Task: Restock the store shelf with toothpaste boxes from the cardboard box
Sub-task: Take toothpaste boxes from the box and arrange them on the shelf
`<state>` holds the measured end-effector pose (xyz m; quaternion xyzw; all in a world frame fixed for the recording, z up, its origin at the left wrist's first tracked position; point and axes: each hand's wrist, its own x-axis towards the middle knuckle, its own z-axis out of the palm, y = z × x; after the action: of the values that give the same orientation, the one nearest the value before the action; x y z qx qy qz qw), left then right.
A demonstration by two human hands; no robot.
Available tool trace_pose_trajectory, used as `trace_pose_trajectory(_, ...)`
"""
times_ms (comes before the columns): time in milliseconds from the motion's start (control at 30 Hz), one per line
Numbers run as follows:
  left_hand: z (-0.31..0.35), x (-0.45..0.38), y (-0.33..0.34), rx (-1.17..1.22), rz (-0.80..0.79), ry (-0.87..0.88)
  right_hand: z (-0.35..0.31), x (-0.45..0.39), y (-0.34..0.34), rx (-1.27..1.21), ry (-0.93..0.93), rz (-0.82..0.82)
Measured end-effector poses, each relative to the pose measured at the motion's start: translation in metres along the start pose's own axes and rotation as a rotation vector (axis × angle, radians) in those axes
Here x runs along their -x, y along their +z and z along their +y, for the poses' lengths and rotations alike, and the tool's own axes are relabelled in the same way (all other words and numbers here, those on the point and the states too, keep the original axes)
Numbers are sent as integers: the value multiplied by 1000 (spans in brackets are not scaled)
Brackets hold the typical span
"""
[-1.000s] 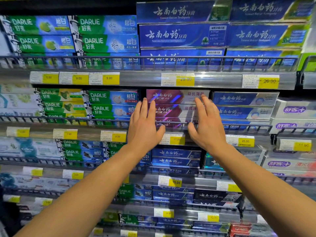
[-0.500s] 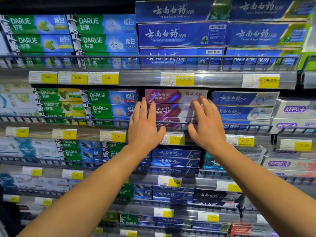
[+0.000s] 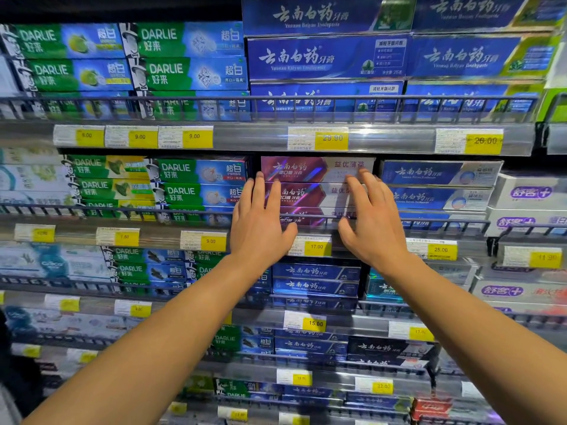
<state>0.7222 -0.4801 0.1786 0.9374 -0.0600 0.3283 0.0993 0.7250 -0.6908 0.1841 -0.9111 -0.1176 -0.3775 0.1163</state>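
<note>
Both forearms are reaching up and forward from the lower corners of the view toward the store shelf [image 3: 264, 138]. The left hand [image 3: 259, 223] is lying flat with straight fingers; its grip is open and it is holding nothing. Its fingertips are touching the left end of the stack of purple toothpaste boxes [image 3: 302, 191], and its palm is covering the wire rail [image 3: 184, 211] in front of that stack. The right hand [image 3: 372, 220] is also open, with the fingers spread and straight, and its grip is holding nothing. Its fingertips are resting on the right part of the same purple boxes, reaching to the lower edge of the top one. The thumbs are pointing toward each other, and between them the yellow 17.00 price tag [image 3: 316, 246] is showing just under the rail.

The purple boxes are lying in three layers between the two grips, with the long side to the front. Just left of the left grip, green Darlie boxes [image 3: 196, 182] are stacked on the same level. Just right of the right grip, blue Yunnan Baiyao boxes [image 3: 438, 185] are standing in a stack, and farther right white boxes with purple lettering [image 3: 527, 194].

Below the grips, more blue boxes [image 3: 316, 280] are filling the lower levels. Above the grips, past the 29.90 price tag [image 3: 331, 138], large dark blue boxes [image 3: 325, 58] are lying in layers, with green Darlie whitening boxes [image 3: 184, 72] to the left of them.
</note>
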Motion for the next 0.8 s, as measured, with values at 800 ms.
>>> trace_pose_trajectory(800,10,-5,-20,692,14,-199,-14,10,-11,-538,224,74)
